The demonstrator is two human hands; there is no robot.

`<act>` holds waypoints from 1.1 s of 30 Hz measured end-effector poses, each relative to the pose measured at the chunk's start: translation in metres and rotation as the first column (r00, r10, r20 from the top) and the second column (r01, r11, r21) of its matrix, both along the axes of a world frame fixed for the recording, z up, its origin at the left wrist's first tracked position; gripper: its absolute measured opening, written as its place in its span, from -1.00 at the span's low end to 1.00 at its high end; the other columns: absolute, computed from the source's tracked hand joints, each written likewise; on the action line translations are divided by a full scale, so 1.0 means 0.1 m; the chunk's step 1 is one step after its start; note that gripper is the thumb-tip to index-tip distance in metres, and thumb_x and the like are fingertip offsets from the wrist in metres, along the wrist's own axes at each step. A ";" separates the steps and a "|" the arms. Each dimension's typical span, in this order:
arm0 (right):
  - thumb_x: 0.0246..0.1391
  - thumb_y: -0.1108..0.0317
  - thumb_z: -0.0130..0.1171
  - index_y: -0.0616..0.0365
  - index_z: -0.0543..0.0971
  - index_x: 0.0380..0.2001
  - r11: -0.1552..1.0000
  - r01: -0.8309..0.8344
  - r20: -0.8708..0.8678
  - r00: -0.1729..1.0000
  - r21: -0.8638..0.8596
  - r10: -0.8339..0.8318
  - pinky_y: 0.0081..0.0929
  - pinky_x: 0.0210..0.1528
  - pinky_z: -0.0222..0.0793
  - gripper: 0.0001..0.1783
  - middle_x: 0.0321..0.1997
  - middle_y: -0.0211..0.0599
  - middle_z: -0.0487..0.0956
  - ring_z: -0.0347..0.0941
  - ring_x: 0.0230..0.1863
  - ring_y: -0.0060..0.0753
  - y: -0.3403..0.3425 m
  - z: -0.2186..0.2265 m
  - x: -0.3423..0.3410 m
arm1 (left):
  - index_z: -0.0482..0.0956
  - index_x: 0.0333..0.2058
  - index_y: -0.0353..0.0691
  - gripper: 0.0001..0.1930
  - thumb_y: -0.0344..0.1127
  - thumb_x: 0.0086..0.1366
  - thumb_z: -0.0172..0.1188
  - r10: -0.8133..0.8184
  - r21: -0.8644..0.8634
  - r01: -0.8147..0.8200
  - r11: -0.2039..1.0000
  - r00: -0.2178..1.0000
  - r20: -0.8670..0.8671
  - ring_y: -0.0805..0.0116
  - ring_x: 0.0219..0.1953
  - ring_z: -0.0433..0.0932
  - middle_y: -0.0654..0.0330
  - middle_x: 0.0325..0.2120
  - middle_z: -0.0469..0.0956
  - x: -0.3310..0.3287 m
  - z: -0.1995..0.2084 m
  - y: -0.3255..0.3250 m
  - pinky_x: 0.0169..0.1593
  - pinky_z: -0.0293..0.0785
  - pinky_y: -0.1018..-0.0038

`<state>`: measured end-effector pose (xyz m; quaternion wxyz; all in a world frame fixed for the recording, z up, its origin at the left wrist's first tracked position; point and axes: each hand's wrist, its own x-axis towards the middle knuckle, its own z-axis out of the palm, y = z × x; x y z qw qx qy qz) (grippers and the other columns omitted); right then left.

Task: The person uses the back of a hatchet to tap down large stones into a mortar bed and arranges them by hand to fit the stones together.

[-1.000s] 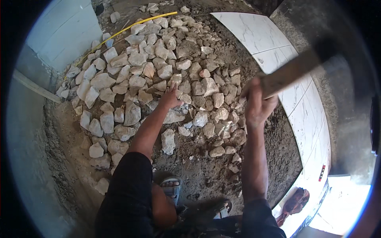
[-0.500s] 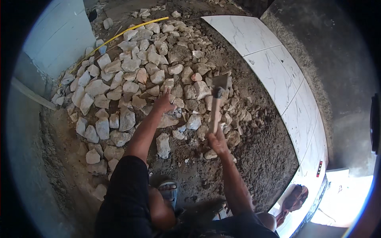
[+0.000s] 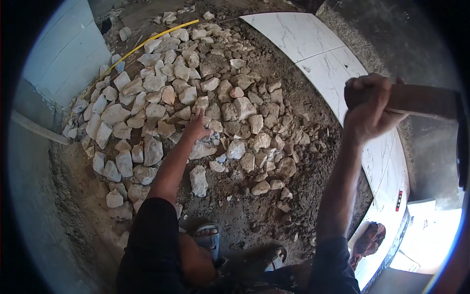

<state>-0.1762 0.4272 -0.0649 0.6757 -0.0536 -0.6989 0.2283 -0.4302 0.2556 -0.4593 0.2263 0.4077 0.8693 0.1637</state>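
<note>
My left hand (image 3: pixel 197 129) reaches down into a bed of rough pale stones (image 3: pixel 155 111). Its index finger stretches forward against a small stone (image 3: pixel 201 103), and the thumb sticks out to the side; the other fingers are mostly hidden. On the right, my right hand (image 3: pixel 368 110) is raised over the white tiles, wrapped round the wooden handle of a hammer-like tool (image 3: pixel 423 100). The tool's head is lost in the dark edge of the picture.
White marbled tiles (image 3: pixel 313 36) curve along the right side. A yellow measuring tape (image 3: pixel 164 33) crosses the far left of the stones. A pale block wall (image 3: pixel 66 51) stands at left. A dark crumpled cloth (image 3: pixel 368 240) and a small level (image 3: pixel 399 201) lie at lower right.
My right hand has swung the tool up and to the right, away from the stones. My left hand stays on the same stone.
</note>
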 end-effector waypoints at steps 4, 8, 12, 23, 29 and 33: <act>0.13 0.31 -0.05 0.10 0.42 -0.55 0.847 0.532 0.292 0.809 0.006 -0.510 -0.66 -0.50 0.19 -0.79 -0.49 -0.42 0.40 0.28 -0.46 -0.62 0.13 -1.83 -0.07 | -0.34 0.32 -0.12 0.20 0.05 -0.12 0.36 0.002 -0.055 -0.002 0.998 1.000 0.003 -0.09 0.33 -0.06 0.13 0.36 -0.36 0.02 0.13 0.02 0.25 0.16 0.15; 0.15 0.29 -0.02 0.14 0.39 -0.40 0.864 0.397 0.943 0.246 -0.309 0.224 -0.62 -0.52 0.29 -0.85 -0.48 -0.35 0.44 0.35 -0.49 -0.58 -0.05 -3.33 0.23 | -0.32 0.33 -0.11 0.21 0.06 -0.12 0.36 -0.033 0.049 0.031 0.998 0.998 0.044 -0.08 0.33 -0.07 0.12 0.36 -0.36 0.02 -0.07 0.13 0.26 0.16 0.14; 0.17 0.27 0.02 0.18 0.36 -0.24 0.688 0.475 0.834 0.363 -0.549 0.416 -0.58 -0.55 0.38 -0.79 -0.48 -0.29 0.48 0.42 -0.52 -0.54 -0.15 -2.14 0.09 | -0.34 0.33 -0.08 0.21 0.07 -0.11 0.37 -0.002 -0.030 0.006 1.000 0.993 0.114 -0.09 0.34 -0.09 0.17 0.36 -0.40 -0.08 -0.05 -0.01 0.26 0.16 0.13; 0.11 0.34 -0.06 0.28 0.43 -0.09 0.967 0.212 0.332 0.910 0.139 -0.247 -0.51 -0.53 0.26 -0.67 -0.49 -0.29 0.50 0.31 -0.57 -0.53 -0.01 -1.32 -0.07 | -0.37 0.32 -0.18 0.21 0.04 -0.10 0.35 -0.006 0.001 0.006 1.000 0.999 -0.051 -0.02 0.26 0.14 0.15 0.36 -0.39 0.04 0.07 0.02 0.18 0.26 0.19; 0.13 0.28 -0.05 0.18 0.44 -0.28 0.829 0.346 0.894 0.264 -0.438 0.362 -0.57 -0.63 0.29 -0.79 -0.60 -0.44 0.40 0.30 -0.66 -0.52 -0.19 -2.93 0.06 | -0.42 0.32 -0.12 0.21 0.07 -0.06 0.33 -0.034 -0.048 0.043 0.998 0.984 0.174 0.05 0.28 0.12 0.21 0.36 -0.48 0.00 -0.07 0.04 0.21 0.21 0.13; 0.20 0.24 -0.05 0.22 0.41 -0.21 0.692 0.418 0.779 0.522 -0.588 0.347 -0.63 -0.76 0.29 -0.75 -0.58 -0.33 0.47 0.41 -0.66 -0.54 -0.32 -1.38 0.05 | -0.40 0.32 -0.09 0.22 0.10 -0.08 0.34 -0.029 -0.092 0.028 0.995 0.999 -0.013 0.05 0.28 0.11 0.20 0.36 -0.46 -0.02 -0.08 0.00 0.18 0.14 -0.09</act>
